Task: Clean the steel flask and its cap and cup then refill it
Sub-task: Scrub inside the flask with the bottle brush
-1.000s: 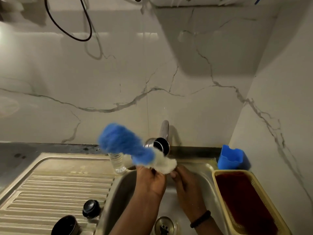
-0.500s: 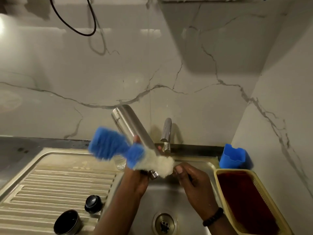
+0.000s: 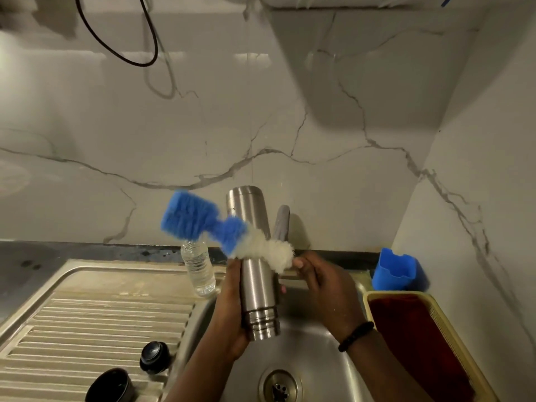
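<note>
Mid-wash, judged from layout: left hand (image 3: 232, 311) grips the inverted steel flask (image 3: 256, 271) over the sink (image 3: 313, 369), right hand (image 3: 322, 288) holds the bottle brush (image 3: 229, 233) against it; cap (image 3: 154, 358) and cup (image 3: 111, 385) wait on the drainboard (image 3: 87, 320), refilling apparently still ahead.

The steel flask (image 3: 256, 274) is standing nearly upright over the sink basin (image 3: 316, 352), its closed base pointing up and its ringed, threaded neck pointing down. A blue-and-white bottle brush (image 3: 229, 236) is lying across the front of its body, the white bristles touching the steel. The black cap (image 3: 154, 357) is sitting on the ribbed draining board (image 3: 87, 320) at the basin's left edge, and the dark cup (image 3: 111, 385) is resting just beside it, nearer the camera, mouth up.
</note>
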Motion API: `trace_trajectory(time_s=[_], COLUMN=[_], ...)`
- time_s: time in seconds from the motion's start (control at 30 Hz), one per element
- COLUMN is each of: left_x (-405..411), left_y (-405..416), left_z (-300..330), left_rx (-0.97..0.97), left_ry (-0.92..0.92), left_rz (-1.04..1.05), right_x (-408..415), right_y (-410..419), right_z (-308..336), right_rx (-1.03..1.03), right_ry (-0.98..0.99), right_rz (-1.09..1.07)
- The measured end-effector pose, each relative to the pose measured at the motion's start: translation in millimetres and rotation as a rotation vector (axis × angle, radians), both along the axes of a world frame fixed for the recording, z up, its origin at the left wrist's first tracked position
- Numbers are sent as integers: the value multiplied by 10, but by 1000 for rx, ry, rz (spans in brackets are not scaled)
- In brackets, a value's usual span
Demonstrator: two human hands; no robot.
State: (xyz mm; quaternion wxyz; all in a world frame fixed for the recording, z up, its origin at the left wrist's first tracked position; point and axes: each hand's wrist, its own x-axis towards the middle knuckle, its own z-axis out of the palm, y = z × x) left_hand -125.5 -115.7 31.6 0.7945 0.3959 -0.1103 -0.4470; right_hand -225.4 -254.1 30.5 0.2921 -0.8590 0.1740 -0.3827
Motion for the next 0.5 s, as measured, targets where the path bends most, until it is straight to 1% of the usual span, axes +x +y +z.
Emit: trace_trajectory(time_s=[0.07,0.17,0.27,0.33,0.4,0.47,0.5], left_x=[-33,-60,-56,-23,-25,7,-34], left_y=[-1,-12,3,10,37,34,40], left_z=[-31,-126,-145,-182,-141,-193,-137], left_rx=[20,49,78,99,57,38,94], left_ry=[-31,-109,-143,-136,-86,-1,42], left_rz=[-41,-73,-95,-96,-97,-67,-29], right_x=[83,208,269,251,192,106,51], right_y=[-93,-264,-351,-337,-249,-108,-36], right_z=[174,441,581,551,412,140,-26], right_rx=[-35,-75,-97,-82,-54,-86,-102], right_ry=[29,-8,32,25,-20,-70,-88], right_rz=[-39,-119,-161,-138,-77,3,48])
